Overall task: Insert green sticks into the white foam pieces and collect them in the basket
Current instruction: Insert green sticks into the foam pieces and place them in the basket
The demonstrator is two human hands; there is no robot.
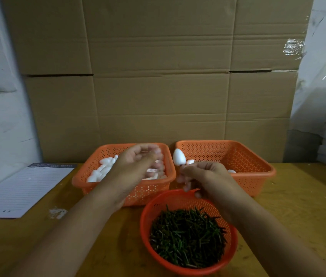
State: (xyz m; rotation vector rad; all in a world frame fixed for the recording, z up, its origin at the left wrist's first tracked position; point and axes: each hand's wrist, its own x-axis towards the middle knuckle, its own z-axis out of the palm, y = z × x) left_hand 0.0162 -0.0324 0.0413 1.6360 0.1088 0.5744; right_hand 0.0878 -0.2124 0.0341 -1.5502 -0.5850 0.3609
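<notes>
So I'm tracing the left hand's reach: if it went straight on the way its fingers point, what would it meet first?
The left hand, blurred, hovers over the left basket, fingers pointing away toward its far rim. Straight on it would likely meet that rim, then the cardboard; height is unclear.

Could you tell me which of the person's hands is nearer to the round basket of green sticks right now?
Right. The right hand holds a foam piece just above the far rim of the round basket; the left hand is farther back, over the left rectangular basket.
</notes>
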